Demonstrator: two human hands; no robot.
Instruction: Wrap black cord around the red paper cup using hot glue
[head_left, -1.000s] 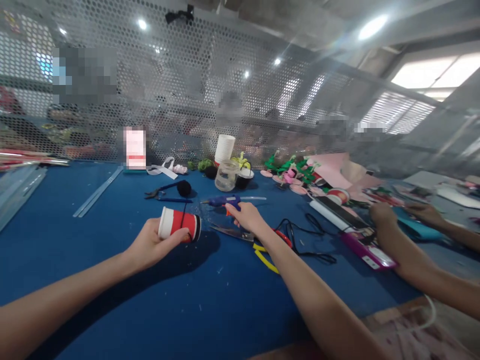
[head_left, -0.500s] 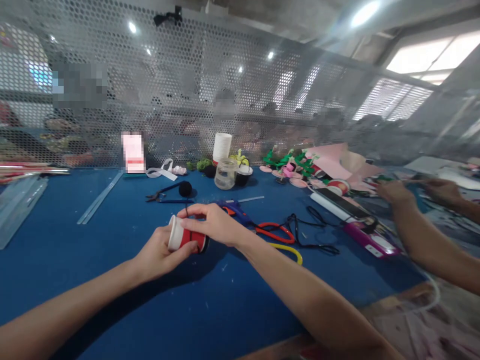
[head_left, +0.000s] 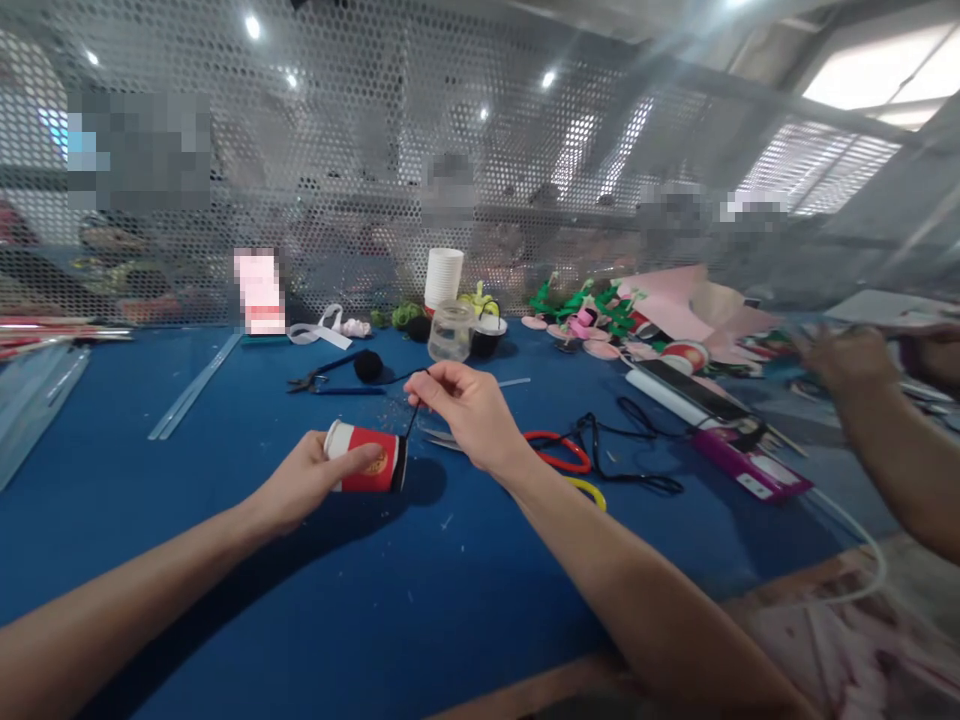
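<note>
My left hand (head_left: 304,480) is wrapped round a red and white paper cup (head_left: 381,468) lying on its side above the table, its mouth end toward the left. Black yarn (head_left: 412,422) covers the cup's right-hand end and runs up from there to my right hand (head_left: 469,410). Thumb and forefinger of that hand pinch the strand. Behind it, the yarn leads back to a black ball (head_left: 367,366) resting by the pliers (head_left: 330,385). Partly hidden under my right wrist are scissors (head_left: 559,450) with red and yellow handles.
A stack of white cups (head_left: 445,277) and a clear jar (head_left: 451,335) stand at the back. Right of them lie green and pink craft flowers (head_left: 585,315). A purple power strip (head_left: 750,465) with cables is at right, near another person's arm (head_left: 877,400).
My right hand has left the cup and moved up and right, drawing the yarn out. My left hand, still holding the cup, has shifted slightly left.
</note>
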